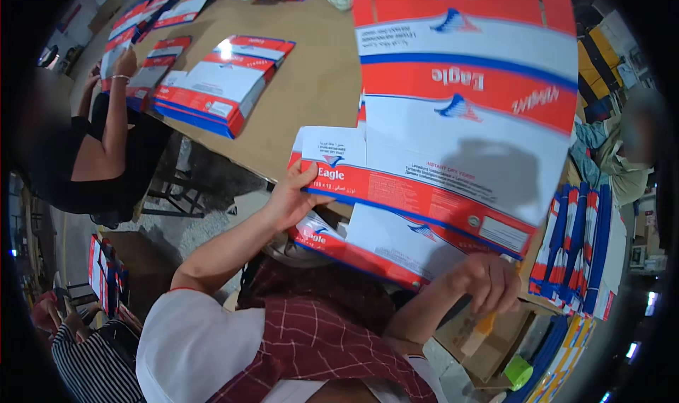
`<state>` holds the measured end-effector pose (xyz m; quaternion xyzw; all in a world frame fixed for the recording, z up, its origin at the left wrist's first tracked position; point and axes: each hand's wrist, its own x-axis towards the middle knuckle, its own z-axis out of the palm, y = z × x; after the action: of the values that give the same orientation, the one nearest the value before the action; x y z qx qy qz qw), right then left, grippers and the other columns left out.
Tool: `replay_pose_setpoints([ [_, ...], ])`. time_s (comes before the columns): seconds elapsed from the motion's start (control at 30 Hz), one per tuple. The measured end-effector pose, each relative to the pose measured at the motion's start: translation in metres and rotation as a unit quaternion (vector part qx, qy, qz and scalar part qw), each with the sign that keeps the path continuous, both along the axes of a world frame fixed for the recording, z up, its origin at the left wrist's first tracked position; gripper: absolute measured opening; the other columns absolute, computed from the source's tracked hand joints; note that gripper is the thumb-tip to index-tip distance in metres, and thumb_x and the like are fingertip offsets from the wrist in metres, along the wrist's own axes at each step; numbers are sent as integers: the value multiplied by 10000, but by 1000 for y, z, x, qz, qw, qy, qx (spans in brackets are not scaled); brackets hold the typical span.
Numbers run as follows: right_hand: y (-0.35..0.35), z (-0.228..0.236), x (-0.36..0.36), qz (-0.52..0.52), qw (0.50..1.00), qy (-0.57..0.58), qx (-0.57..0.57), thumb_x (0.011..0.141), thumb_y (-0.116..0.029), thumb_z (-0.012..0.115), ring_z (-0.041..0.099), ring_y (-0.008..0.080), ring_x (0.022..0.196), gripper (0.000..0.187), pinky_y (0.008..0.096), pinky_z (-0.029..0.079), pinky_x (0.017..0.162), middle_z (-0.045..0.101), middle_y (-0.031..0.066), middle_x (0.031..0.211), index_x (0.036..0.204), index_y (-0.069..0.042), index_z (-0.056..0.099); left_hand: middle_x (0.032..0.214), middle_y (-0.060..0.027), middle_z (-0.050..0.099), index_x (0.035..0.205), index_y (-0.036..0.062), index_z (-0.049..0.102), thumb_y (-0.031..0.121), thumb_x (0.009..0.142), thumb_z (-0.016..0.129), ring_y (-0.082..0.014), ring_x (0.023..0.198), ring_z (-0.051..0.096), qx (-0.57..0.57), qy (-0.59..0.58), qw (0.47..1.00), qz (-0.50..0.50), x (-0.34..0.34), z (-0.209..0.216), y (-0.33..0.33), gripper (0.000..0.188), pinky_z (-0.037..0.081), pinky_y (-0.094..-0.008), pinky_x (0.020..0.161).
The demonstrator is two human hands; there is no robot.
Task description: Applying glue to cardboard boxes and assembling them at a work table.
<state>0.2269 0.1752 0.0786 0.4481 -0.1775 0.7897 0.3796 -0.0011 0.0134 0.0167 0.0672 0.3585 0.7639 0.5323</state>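
A large red, white and blue flat carton blank (453, 141) lies tilted in front of me, its near part over the table's front edge. My left hand (300, 191) is closed on its left edge, thumb on the printed face. Below it, a second carton blank (382, 244) of the same print shows along my lap. My right hand (488, 283) hovers by the blank's lower right corner with curled fingers. A small orange-yellow piece (486, 324) shows just under it; whether the fingers hold it or anything else is hidden.
Stacked flat cartons (216, 84) lie on the brown table (311, 70). More bundled cartons (576, 247) stand at the right, above an open cardboard box (495, 346) and a green cup-like thing (518, 371). People work at the left (92, 141), lower left (92, 353) and right (622, 148).
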Motion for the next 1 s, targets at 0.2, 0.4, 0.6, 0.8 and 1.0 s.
replay_pose_setpoints([
  [0.2, 45, -84, -23, 46, 996, -60, 52, 809, -276, 562, 488, 54, 385, 229, 356, 239, 906, 532, -26, 453, 621, -155, 515, 1154, -79, 512, 1231, 108, 377, 259, 906, 477, -208, 1036, 546, -21, 9, 998, 51, 3, -19, 8, 372, 527, -382, 772],
  [0.4, 48, -64, -40, 53, 988, -100, 102, 761, -257, 561, 435, 109, 327, 227, 424, 159, 1054, 462, 11, 395, 573, -133, 530, 1139, -82, 525, 1195, 95, 398, 250, 904, 488, -184, 1030, 549, -65, 2, 997, 37, -1, -16, 9, 342, 529, -351, 776],
  [0.6, 48, -86, -40, -11, 982, -175, 72, 846, -240, 520, 545, 182, 497, 229, 597, 83, 1036, 458, 44, 446, 643, -135, 524, 1089, -71, 548, 1162, 81, 425, 220, 903, 497, -151, 962, 569, -172, 66, 982, 43, -5, -5, 14, 303, 523, -322, 761],
  [0.8, 52, -108, -37, -100, 911, -389, -99, 877, -239, 509, 580, 261, 829, 206, 618, 84, 1031, 623, 69, 704, 714, -139, 587, 1093, -62, 540, 1214, 78, 399, 215, 897, 510, -131, 951, 549, -216, 173, 961, -12, -18, -6, 23, 363, 483, -327, 764],
  [1.0, 49, -103, -54, -104, 894, -392, -193, 877, -155, 489, 554, 241, 918, 100, 591, 187, 1030, 561, 61, 809, 804, -98, 527, 1108, -58, 499, 1244, 39, 371, 209, 893, 514, -118, 988, 485, -177, 225, 954, 93, -18, -1, 7, 416, 403, -273, 813],
])
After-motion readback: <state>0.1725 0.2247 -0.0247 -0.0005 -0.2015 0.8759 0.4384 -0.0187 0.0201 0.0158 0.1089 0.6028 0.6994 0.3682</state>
